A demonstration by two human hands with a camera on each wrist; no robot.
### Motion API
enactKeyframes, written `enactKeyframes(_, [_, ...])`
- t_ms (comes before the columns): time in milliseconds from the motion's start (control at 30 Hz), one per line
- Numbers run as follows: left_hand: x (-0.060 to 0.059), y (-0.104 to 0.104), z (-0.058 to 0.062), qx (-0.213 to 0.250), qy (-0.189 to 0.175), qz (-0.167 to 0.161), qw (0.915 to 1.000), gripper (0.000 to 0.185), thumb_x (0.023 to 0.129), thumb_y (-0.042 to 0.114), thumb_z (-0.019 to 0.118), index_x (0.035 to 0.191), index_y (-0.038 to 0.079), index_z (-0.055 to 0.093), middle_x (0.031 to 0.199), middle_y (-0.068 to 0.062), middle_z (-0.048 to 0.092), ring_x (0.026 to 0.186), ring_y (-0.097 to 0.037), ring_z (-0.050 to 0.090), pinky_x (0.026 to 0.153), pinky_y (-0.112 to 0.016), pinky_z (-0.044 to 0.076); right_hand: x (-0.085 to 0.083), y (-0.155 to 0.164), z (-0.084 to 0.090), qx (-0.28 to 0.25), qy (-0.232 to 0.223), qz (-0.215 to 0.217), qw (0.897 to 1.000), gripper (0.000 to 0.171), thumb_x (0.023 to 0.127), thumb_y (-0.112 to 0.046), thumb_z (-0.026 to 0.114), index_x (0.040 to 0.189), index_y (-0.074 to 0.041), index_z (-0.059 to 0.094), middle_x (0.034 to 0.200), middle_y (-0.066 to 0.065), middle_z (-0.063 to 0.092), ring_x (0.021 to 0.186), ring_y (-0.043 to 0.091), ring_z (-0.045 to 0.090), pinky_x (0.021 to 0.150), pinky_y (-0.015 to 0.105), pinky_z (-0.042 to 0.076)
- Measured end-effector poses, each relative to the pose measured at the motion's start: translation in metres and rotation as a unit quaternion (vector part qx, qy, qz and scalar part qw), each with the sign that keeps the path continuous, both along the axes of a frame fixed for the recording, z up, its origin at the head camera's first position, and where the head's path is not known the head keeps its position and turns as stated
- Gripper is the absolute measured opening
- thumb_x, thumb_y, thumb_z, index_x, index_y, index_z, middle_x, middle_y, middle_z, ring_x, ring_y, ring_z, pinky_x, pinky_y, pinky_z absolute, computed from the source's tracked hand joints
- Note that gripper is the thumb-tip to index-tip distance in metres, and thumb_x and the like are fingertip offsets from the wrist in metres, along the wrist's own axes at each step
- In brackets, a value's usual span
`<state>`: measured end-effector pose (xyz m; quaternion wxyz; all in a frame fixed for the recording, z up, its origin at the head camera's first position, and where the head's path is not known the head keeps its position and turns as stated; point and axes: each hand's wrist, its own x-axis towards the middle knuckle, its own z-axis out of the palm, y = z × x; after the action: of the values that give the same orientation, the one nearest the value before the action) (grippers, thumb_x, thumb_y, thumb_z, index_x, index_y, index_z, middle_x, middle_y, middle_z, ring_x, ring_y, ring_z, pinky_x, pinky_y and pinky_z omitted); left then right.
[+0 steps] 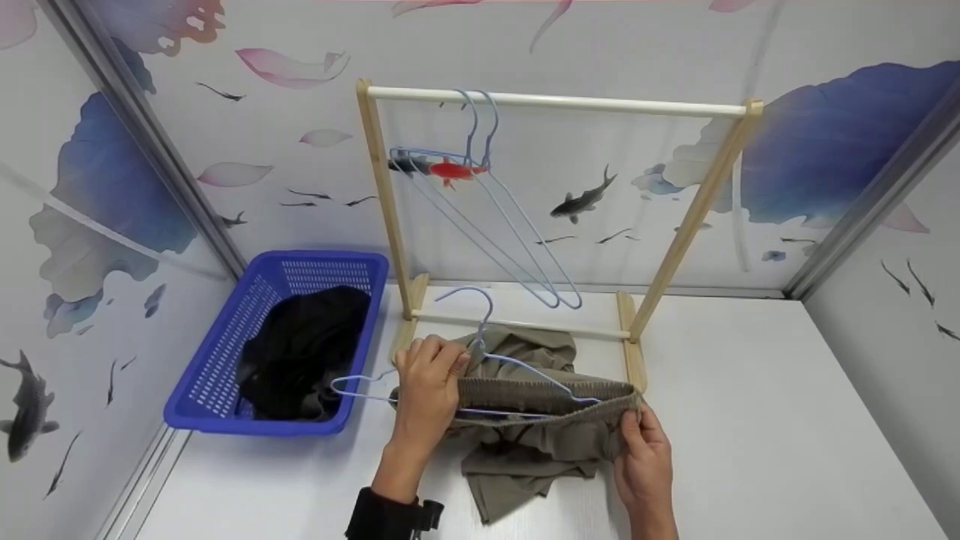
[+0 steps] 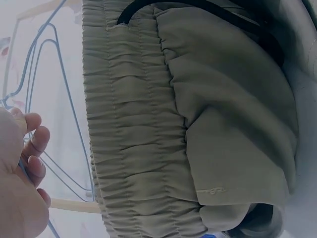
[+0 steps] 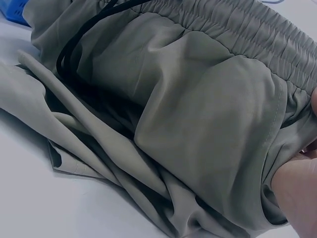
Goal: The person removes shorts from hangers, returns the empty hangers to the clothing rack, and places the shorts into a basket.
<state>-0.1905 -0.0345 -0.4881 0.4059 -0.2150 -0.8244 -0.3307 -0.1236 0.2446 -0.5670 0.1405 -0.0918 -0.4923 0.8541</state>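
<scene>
Olive-grey pants (image 1: 540, 442) with a gathered elastic waistband (image 2: 138, 124) and a black drawstring (image 3: 74, 42) lie bunched on the white table. A blue wire hanger (image 1: 491, 306) runs through the waist opening, its right arm inside and its left end sticking out past the waistband. My left hand (image 1: 427, 382) grips the hanger near the base of its hook, at the waistband's left part. With thumb and fingers, my right hand (image 1: 646, 450) pinches the waistband's right end, holding it stretched sideways. The hanger's lower bar is partly hidden by the cloth.
A wooden rack (image 1: 679, 225) with a white top rod (image 1: 600, 103) stands behind the pants. Two blue hangers (image 1: 517, 210) hang from the rod, left of its middle. To the left sits a blue basket (image 1: 217, 367) with dark clothing (image 1: 307, 345) inside.
</scene>
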Motion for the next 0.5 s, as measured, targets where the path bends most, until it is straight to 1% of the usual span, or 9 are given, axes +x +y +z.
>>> enactKeyframes(133, [0.0,0.0001,0.0007,0.0,0.005,0.006,1.0,0.038,0.102,0.041,0.049,0.084,0.011,0.064,0.082,-0.002,0.054,0.07,-0.019,0.041,0.073,-0.037,0.024,-0.0004,0.0011,-0.0012,-0.007,-0.005,-0.002,1.0,0.027,0.108,-0.013,0.05,0.131,-0.014,0.066,0.13,-0.008,0.065,0.128,0.003,0.055,0.107,0.019,0.043])
enactKeyframes(167, [-0.0001,0.0,0.0009,0.0,0.006,0.006,1.0,0.04,0.102,0.042,0.047,0.085,0.011,0.065,0.082,-0.003,0.054,0.07,-0.019,0.041,0.073,-0.037,0.024,-0.0004,0.0012,-0.0016,-0.007,-0.004,-0.001,1.0,0.027,0.108,-0.013,0.05,0.131,-0.015,0.066,0.13,-0.008,0.065,0.128,0.002,0.055,0.107,0.019,0.043])
enactKeyframes(300, [-0.0005,-0.0005,0.0006,0.0,0.004,0.007,1.0,0.041,0.102,0.043,0.046,0.085,0.011,0.065,0.082,-0.003,0.054,0.07,-0.019,0.04,0.073,-0.037,0.023,0.0004,0.0023,-0.0039,0.001,-0.008,0.0,1.0,0.028,0.108,-0.013,0.05,0.132,-0.014,0.066,0.131,-0.01,0.065,0.128,0.002,0.055,0.107,0.019,0.044])
enactKeyframes(433, [-0.001,0.0,0.0005,0.001,0.003,0.01,0.9999,0.041,0.102,0.043,0.046,0.086,0.011,0.066,0.082,-0.002,0.055,0.07,-0.019,0.04,0.073,-0.037,0.023,0.0023,0.0035,-0.0045,0.019,-0.028,0.003,0.999,0.031,0.108,-0.016,0.051,0.136,-0.013,0.063,0.132,-0.011,0.063,0.128,0.002,0.055,0.105,0.019,0.045])
enactKeyframes(500, [-0.0012,0.0002,0.0008,0.0,0.006,0.011,0.9999,0.041,0.102,0.043,0.046,0.086,0.011,0.066,0.082,-0.002,0.055,0.07,-0.019,0.041,0.073,-0.037,0.024,0.0031,0.004,-0.0041,0.026,-0.039,0.003,0.999,0.031,0.108,-0.017,0.051,0.136,-0.014,0.064,0.133,-0.011,0.062,0.127,0.001,0.055,0.104,0.019,0.046])
